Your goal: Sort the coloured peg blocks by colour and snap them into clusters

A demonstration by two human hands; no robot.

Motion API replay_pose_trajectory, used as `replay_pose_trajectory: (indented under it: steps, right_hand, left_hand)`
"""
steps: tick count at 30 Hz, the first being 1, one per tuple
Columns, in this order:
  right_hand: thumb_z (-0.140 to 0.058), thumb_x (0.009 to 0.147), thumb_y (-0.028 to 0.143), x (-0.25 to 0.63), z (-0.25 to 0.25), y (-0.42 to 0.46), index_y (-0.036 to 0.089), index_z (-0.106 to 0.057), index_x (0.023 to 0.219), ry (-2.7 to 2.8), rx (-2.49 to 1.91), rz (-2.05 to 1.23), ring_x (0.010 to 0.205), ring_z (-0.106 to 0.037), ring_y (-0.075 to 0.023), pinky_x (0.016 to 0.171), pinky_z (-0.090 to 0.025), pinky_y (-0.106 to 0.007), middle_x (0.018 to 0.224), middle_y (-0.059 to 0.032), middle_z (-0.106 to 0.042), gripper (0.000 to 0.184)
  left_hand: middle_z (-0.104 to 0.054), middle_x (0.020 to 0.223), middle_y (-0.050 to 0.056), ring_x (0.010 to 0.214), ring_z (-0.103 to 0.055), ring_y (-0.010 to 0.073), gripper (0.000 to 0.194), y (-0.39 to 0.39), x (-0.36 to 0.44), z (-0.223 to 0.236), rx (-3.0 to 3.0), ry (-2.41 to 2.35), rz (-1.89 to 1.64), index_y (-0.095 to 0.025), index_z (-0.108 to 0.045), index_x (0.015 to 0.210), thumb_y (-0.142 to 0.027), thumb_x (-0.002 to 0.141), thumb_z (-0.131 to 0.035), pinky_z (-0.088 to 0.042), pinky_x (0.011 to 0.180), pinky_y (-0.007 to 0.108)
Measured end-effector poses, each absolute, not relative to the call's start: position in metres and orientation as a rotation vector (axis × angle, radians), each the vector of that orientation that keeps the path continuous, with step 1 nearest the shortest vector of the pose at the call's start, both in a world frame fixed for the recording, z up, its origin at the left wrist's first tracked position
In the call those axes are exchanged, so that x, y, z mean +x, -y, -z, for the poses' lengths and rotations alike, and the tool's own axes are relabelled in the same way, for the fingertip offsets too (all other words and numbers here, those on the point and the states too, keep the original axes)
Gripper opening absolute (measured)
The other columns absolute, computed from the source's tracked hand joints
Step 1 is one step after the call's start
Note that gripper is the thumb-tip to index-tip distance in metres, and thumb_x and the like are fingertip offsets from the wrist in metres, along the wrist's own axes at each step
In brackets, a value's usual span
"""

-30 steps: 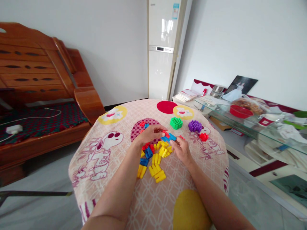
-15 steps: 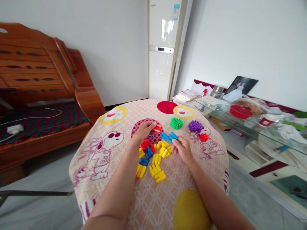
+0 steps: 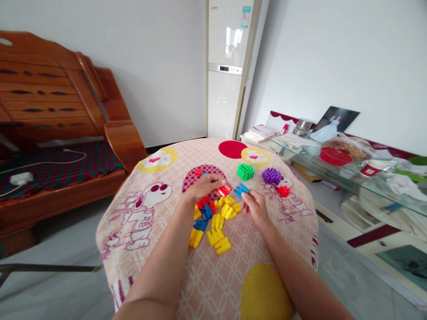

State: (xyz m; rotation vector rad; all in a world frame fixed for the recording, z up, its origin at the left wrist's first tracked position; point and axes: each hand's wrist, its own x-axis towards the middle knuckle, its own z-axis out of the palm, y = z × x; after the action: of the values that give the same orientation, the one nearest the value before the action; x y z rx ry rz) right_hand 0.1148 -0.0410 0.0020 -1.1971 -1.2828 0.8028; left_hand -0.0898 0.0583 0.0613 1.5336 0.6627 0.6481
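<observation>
My left hand point(image 3: 207, 186) is closed on a red toy building block point(image 3: 225, 190) with finger-like prongs. A bit of blue shows along the red block's far edge; I cannot tell whether it is joined on. A small gap to the right, my right hand point(image 3: 255, 205) pinches a blue building block point(image 3: 241, 190). Both blocks are held above the table. Below and nearer me lie several yellow blocks point(image 3: 217, 221), with blue blocks point(image 3: 200, 225) and red blocks point(image 3: 202, 202) to their left. Part of that pile is hidden by my left hand and forearm.
A green cluster of blocks point(image 3: 246, 171), a purple cluster point(image 3: 271, 175) and a small red one point(image 3: 283, 191) sit at the table's right. The round table wears a patterned cloth point(image 3: 150, 253). A cluttered glass shelf point(image 3: 373, 182) stands right, a wooden bench point(image 3: 60, 178) left.
The red and blue blocks were together between both hands; the red one moved away left, then came back close. Blue now shows behind the red block, and less blue remains in my right hand.
</observation>
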Motion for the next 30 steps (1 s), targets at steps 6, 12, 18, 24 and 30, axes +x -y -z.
replay_pose_trajectory:
  steps: [6, 12, 18, 24, 30]
  right_hand:
    - [-0.064, 0.085, 0.052, 0.113, -0.006, 0.043, 0.018, -0.062, 0.076, 1.374, -1.193, -0.786, 0.041, -0.047, -0.0092, 0.041, -0.034, -0.021, 0.053, 0.0037, -0.057, 0.035]
    - [-0.058, 0.089, 0.054, 0.114, -0.005, 0.041, 0.018, -0.065, 0.078, 1.384, -1.204, -0.733, 0.042, -0.046, -0.0097, 0.043, -0.035, -0.022, 0.055, 0.0032, -0.057, 0.038]
    - [-0.058, 0.089, 0.053, 0.115, -0.007, 0.041, 0.019, -0.064, 0.073, 1.374, -1.204, -0.706, 0.045, -0.046, -0.0101, 0.044, -0.035, -0.022, 0.057, 0.0024, -0.058, 0.038]
    - [-0.062, 0.085, 0.045, 0.119, -0.014, 0.044, 0.018, -0.070, 0.085, 1.371, -1.241, -0.669, 0.052, -0.052, -0.0128, 0.048, -0.039, -0.023, 0.061, 0.0016, -0.060, 0.028]
    - [-0.065, 0.082, 0.035, 0.133, -0.009, 0.043, 0.018, -0.067, 0.079, 1.474, -1.249, -0.518, 0.060, -0.054, -0.0128, 0.056, -0.041, -0.024, 0.067, 0.0007, -0.062, 0.018]
  left_hand:
    - [-0.068, 0.070, 0.003, 0.053, -0.056, 0.0102, 0.050, -0.066, -0.112, -0.059, 1.587, -0.809, -0.708, -0.014, -0.070, 0.084, -0.062, 0.071, -0.074, -0.042, 0.047, 0.019]
    - [-0.064, 0.061, 0.001, 0.050, -0.055, 0.0101, 0.044, -0.054, -0.098, -0.059, 1.607, -0.702, -0.612, -0.015, -0.069, 0.082, -0.058, 0.074, -0.073, -0.040, 0.046, 0.020]
    - [-0.068, 0.072, 0.001, 0.061, -0.060, 0.0121, 0.034, -0.048, -0.069, -0.050, 1.744, -0.593, -0.613, -0.015, -0.069, 0.089, -0.041, 0.070, -0.077, -0.041, 0.052, 0.020]
    - [-0.069, 0.074, 0.002, 0.067, -0.064, 0.0143, 0.022, -0.040, -0.048, -0.044, 1.867, -0.670, -0.800, -0.016, -0.065, 0.086, -0.026, 0.068, -0.073, -0.048, 0.060, 0.023]
    - [-0.071, 0.078, 0.004, 0.071, -0.067, 0.0168, 0.022, -0.039, -0.042, -0.038, 1.897, -0.690, -0.837, -0.016, -0.066, 0.091, -0.023, 0.071, -0.070, -0.051, 0.065, 0.026]
